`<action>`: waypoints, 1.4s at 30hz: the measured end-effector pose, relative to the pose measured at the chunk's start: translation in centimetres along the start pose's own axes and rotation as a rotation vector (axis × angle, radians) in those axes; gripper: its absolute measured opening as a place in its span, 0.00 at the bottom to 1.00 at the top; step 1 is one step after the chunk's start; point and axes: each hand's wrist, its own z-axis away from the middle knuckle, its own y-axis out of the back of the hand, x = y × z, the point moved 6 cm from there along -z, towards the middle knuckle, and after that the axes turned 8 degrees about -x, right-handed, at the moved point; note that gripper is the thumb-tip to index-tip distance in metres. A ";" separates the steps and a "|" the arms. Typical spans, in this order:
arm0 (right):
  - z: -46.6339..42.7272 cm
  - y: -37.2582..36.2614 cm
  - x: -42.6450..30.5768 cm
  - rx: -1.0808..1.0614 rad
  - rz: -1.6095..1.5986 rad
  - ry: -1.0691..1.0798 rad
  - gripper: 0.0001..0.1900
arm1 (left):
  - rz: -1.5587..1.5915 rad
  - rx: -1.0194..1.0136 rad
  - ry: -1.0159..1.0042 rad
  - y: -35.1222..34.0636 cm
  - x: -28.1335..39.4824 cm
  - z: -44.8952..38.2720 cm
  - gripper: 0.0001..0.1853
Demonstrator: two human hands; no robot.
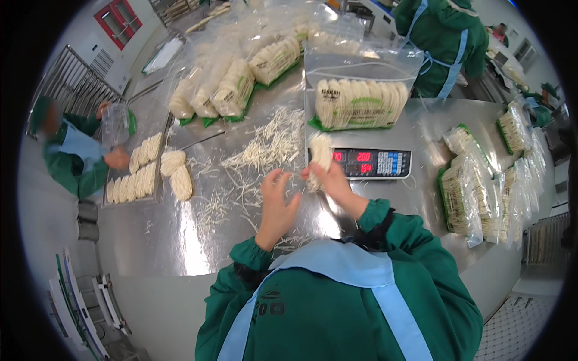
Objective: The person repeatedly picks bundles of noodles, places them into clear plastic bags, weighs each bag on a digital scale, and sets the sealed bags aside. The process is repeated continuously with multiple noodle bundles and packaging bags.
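My right hand (333, 180) grips a pale bundle of noodles (321, 151) upright, just in front of the left end of a digital scale (384, 164) with red digits. To its left is my left hand (278, 203), fingers spread; a thin noodle strand seems to run between its fingertips and the right hand, but whether it is pinched cannot be told. On the scale stands an open-topped clear bag (361, 106) filled with a row of noodle bundles. Loose noodle pieces (271, 144) lie heaped on the steel table beyond my left hand. Several noodle bundles (181, 182) rest farther left.
Filled noodle bags (235, 90) stand along the table's far left side, and more sealed bags (465, 194) lie at the right. A co-worker (76, 149) at the left holds a clear bag beside a tray of noodle bundles (135, 182). Another person (445, 45) stands beyond the scale.
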 end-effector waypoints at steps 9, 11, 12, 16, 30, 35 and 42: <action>-4.7 12.7 -28.9 0.402 1.285 0.596 0.17 | 0.001 0.007 -0.184 4.1 2.5 -6.7 0.20; -6.5 12.5 -28.6 0.123 1.491 0.302 0.18 | 0.001 0.058 -0.257 5.2 4.3 -9.7 0.20; -7.0 12.3 -27.8 -0.040 1.507 0.134 0.18 | -0.002 0.093 -0.283 5.9 5.2 -11.3 0.20; -6.8 10.9 -24.7 -0.453 1.328 -0.356 0.16 | -0.075 0.216 -0.418 6.7 10.6 -17.4 0.20; -8.8 10.2 -21.9 -0.423 0.793 -0.438 0.11 | -0.338 -0.041 -0.323 3.1 12.0 -27.3 0.10; -8.6 10.2 -19.6 -0.468 0.664 -0.590 0.11 | -0.161 -0.024 -0.425 3.2 16.1 -25.3 0.09; -6.5 8.8 -22.1 -0.428 0.520 -0.470 0.05 | -0.031 -0.089 -0.540 3.2 19.5 -23.6 0.09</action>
